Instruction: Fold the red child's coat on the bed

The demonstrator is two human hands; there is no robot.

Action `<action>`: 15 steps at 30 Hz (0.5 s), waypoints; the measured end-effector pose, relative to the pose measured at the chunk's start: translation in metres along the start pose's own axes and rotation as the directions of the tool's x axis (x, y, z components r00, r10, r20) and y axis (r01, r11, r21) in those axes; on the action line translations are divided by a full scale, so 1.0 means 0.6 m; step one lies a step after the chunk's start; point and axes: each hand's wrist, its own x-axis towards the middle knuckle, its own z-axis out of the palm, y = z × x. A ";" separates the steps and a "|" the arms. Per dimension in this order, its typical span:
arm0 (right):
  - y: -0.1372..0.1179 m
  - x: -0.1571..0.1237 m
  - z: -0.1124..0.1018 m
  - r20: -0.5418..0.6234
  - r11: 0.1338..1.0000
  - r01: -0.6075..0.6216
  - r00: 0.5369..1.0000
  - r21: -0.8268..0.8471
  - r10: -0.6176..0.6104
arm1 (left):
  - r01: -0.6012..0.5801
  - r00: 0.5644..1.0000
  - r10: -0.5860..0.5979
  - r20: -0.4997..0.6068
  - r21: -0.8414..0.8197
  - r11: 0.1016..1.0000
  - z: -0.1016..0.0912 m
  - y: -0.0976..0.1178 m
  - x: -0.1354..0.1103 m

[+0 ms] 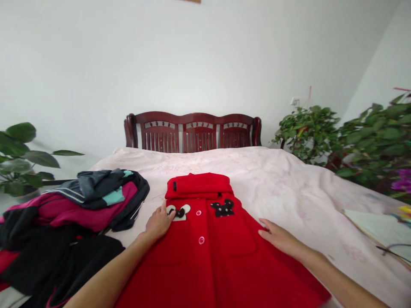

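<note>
A red buttoned coat [205, 261] lies flat on a bed [282, 179], its top folded over. The left hand [159, 222] and right hand [279, 239] rest open on the coat, gripping nothing. A heap of clothes [73, 214] lies just left of the coat.

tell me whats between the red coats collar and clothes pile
In the head view, a strip of pink bedspread lies between the red coat's collar and the clothes pile.

A coat [205, 256] lies on the bed [282, 184], a clothes pile [70, 214] to its left, the headboard [192, 132] beyond, plants [375, 137] off the far right.
</note>
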 end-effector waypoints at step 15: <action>-0.006 -0.157 -0.068 0.228 0.569 -0.255 0.966 0.782 0.120 | 0.533 0.839 -0.124 0.530 -0.846 -0.004 -0.120 -0.181 -0.303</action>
